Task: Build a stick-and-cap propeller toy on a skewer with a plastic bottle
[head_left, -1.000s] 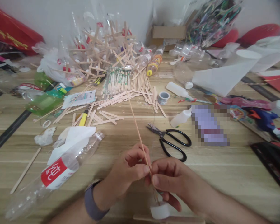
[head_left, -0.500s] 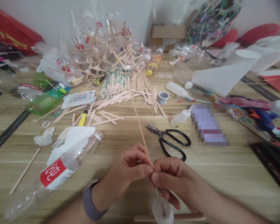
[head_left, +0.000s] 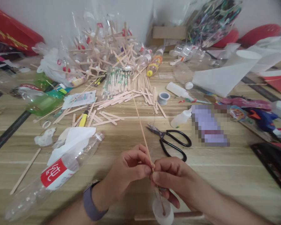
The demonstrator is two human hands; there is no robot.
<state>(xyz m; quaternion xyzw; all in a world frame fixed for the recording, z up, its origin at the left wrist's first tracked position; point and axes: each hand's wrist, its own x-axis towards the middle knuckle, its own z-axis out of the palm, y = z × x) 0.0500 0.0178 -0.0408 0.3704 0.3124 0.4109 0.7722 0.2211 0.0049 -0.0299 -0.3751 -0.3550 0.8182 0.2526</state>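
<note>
A thin wooden skewer (head_left: 143,133) slants up and away from me, its lower end meeting a small whitish plastic cup or cap (head_left: 163,214). My left hand (head_left: 133,165), closed, pinches the skewer between thumb and fingers. Right beside it my right hand (head_left: 173,178) is closed on the same skewer, thumb against forefinger. Fine wire or thread (head_left: 157,191) runs along the skewer below the fingers; its exact path is hard to see. Black-handled scissors (head_left: 165,136) lie spread just beyond my right hand. Under the cup lies a wooden stick (head_left: 187,215).
A clear plastic bottle (head_left: 58,175) with a red label lies to the left. Farther back are loose craft sticks (head_left: 107,120), a wire spool (head_left: 164,98), a white squeeze bottle (head_left: 181,118) and a yellow-handled cutter (head_left: 83,119). A structure of bottles and sticks (head_left: 107,47) stands behind.
Almost nothing differs. The skewer's far tip has shifted slightly to the right, and the fingers have moved a little around it.
</note>
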